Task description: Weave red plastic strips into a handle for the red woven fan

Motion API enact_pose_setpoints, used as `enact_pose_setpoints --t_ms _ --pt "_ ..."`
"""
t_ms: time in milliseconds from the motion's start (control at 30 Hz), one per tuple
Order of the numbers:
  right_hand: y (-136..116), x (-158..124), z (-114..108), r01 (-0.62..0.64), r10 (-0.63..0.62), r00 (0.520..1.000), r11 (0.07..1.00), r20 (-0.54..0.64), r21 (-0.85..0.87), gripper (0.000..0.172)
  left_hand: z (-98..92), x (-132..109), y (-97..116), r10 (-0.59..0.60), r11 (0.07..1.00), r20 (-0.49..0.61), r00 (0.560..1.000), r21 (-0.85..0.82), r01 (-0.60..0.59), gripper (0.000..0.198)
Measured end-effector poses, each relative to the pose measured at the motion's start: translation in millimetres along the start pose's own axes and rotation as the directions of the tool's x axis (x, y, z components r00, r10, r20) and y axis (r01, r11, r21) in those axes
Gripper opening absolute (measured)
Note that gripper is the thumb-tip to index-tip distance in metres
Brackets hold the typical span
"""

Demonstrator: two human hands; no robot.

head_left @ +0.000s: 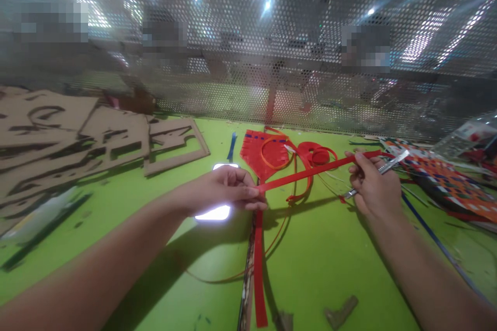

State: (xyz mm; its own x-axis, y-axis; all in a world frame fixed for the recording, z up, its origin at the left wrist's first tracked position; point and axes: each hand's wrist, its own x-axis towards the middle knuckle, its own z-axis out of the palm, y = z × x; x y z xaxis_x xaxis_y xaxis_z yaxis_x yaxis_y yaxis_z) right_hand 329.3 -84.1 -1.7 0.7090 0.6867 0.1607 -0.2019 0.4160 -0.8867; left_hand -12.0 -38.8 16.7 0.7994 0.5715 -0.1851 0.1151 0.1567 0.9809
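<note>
A long red plastic strip (318, 170) runs across the green mat, pinched at its near end by my left hand (223, 191), between thumb and fingers. My right hand (375, 186) grips the strip's far end and also holds a metal craft knife (382, 171), whose blade side is hard to make out. A second red strip (259, 269) hangs straight down toward me from below my left fingers. Just beyond the strips lies a partly woven red piece (264, 152) with an orange loop, and a red coil (316, 155) sits beside it.
Cut cardboard sheets (77, 134) are piled at the left. A glowing white rectangle (213, 212), perhaps a phone, lies under my left hand. A woven multicoloured mat (442, 181) lies at the right. A perforated metal screen (248, 51) stands behind the green mat (322, 264).
</note>
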Motion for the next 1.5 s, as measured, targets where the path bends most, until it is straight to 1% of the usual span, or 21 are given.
enact_pose_setpoints --t_ms 133,267,367,500,533,600,667,733,867,967,1033,1133,1233,1333,1400,1500 --pt "1 2 -2 0.033 -0.033 0.999 0.999 -0.007 -0.001 0.038 0.8 -1 3 0.019 1.000 -0.032 0.999 0.010 -0.019 0.024" --pt "1 2 -2 0.039 -0.039 0.999 0.999 -0.011 -0.010 0.036 0.8 0 2 -0.024 0.999 -0.064 0.998 0.030 0.026 0.028" --pt "0 1 -1 0.036 -0.036 0.999 0.999 -0.010 -0.015 0.038 0.3 1 1 -0.047 0.998 -0.113 0.992 0.032 0.051 0.029" --pt "0 0 -1 0.026 -0.026 1.000 1.000 -0.014 -0.010 0.038 1.9 2 1 -0.060 0.998 -0.178 0.982 -0.038 0.054 0.023" --pt "1 0 -1 0.023 -0.023 1.000 1.000 -0.013 -0.009 0.038 2.8 2 1 -0.069 0.997 -0.192 0.979 -0.059 0.059 0.024" --pt "1 1 -2 0.022 -0.022 1.000 1.000 -0.012 -0.007 0.037 4.1 2 3 -0.087 0.995 -0.209 0.974 -0.073 0.073 0.034" --pt "1 2 -3 0.018 -0.018 1.000 1.000 -0.002 -0.007 0.036 4.2 1 4 -0.099 0.994 -0.207 0.973 -0.061 0.088 0.039" --pt "1 3 -4 0.010 -0.010 1.000 1.000 0.002 0.001 0.037 3.0 1 5 -0.104 0.994 -0.208 0.973 -0.056 0.095 0.037" --pt "0 6 -5 -0.015 0.015 1.000 0.999 -0.008 0.029 0.042 -1.3 1 4 -0.095 0.995 -0.237 0.967 -0.039 0.088 0.025" --pt "0 6 -5 -0.032 0.032 0.999 0.999 0.002 0.038 0.044 -5.5 1 2 -0.084 0.996 -0.219 0.972 -0.005 0.085 0.018" --pt "-1 6 -4 -0.035 0.034 0.999 0.999 0.012 0.034 0.043 -9.8 1 0 -0.079 0.996 -0.211 0.974 0.019 0.084 0.019" --pt "-1 5 -4 -0.038 0.038 0.999 0.999 0.008 0.023 0.041 -17.5 0 -2 -0.079 0.994 -0.227 0.971 0.056 0.094 0.023" --pt "-1 5 -5 -0.108 0.108 0.994 0.994 -0.005 0.025 0.040 -22.6 0 -3 -0.083 0.992 -0.248 0.965 0.075 0.105 0.026" --pt "-3 5 -7 -0.176 0.176 0.984 0.984 0.007 0.032 0.040 -22.9 -2 -1 -0.086 0.990 -0.256 0.963 0.091 0.113 0.027" --pt "-4 5 -6 -0.169 0.169 0.986 0.985 0.007 0.041 0.041 -22.0 -2 0 -0.094 0.985 -0.256 0.962 0.119 0.128 0.030" --pt "-7 4 -3 -0.112 0.113 0.994 0.992 -0.012 0.061 0.045 -20.9 -3 2 -0.107 0.977 -0.244 0.964 0.155 0.147 0.033"
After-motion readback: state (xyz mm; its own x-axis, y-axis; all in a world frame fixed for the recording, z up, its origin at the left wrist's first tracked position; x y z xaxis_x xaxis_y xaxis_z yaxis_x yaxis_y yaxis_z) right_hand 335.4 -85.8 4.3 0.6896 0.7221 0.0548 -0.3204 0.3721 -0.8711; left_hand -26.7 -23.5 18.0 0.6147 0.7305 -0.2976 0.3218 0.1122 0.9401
